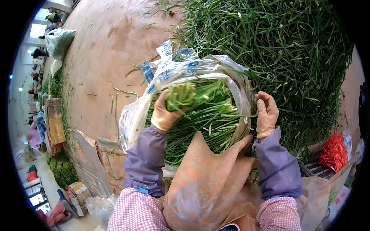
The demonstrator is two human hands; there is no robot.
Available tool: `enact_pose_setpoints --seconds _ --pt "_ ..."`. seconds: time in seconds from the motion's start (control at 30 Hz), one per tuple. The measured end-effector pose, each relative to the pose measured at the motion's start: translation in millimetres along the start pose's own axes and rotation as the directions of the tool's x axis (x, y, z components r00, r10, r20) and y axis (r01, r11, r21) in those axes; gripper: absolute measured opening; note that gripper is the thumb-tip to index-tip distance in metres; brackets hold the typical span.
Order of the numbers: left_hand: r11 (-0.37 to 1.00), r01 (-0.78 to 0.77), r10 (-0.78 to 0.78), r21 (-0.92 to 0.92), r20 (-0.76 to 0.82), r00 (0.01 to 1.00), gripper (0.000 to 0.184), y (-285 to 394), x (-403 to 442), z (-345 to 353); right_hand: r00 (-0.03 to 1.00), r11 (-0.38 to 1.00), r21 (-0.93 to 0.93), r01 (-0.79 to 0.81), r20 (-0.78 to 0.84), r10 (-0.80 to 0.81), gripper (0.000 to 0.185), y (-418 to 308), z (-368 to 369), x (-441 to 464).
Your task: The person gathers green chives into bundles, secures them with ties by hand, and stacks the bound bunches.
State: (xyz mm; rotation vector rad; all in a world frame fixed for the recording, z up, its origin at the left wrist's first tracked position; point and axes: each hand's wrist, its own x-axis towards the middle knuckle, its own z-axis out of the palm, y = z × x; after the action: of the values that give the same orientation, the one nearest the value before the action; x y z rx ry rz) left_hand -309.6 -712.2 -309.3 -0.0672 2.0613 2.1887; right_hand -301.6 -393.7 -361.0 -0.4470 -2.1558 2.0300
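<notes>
Mid-frame, inside the rim of the plastic bag point(139, 109), the left hand point(165, 111) clasps a bunch of green stems point(181, 95) round its side, likely to keep the ends together — pale, blunt and slightly blurred. The right hand point(266, 113) bends beside the bag; whether it pinches anything, I cannot tell

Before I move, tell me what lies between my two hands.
In the head view, from left hand to right hand: the held bunch, the green stalks, then the plastic bag's rim.
</notes>
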Motion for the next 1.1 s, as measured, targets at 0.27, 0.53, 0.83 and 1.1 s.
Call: enact_pose_setpoints --seconds 0.27,0.53,0.83,1.1 --pt "0.97 -0.014 0.023 0.243 -0.036 0.999 0.058 21 -13 -18 0.822 0.977 0.141 -0.16 0.566 0.053 0.101 -56 85 -53" --pt "0.994 0.113 -0.113 0.004 -0.025 0.993 0.074 14 -51 -28 0.609 0.906 0.273 0.323 0.673 -0.42 0.105 -52 185 -55" --pt "0.997 0.073 -0.061 -0.041 0.23 0.971 0.052 -51 -131 -71 0.553 0.846 0.355 0.398 0.642 -0.53 0.057 -59 214 -109" --pt "0.858 0.131 -0.162 0.496 0.02 0.987 0.129 3 -100 -28 0.847 0.686 0.63 -0.364 0.531 -0.039 0.026 -123 168 -83"
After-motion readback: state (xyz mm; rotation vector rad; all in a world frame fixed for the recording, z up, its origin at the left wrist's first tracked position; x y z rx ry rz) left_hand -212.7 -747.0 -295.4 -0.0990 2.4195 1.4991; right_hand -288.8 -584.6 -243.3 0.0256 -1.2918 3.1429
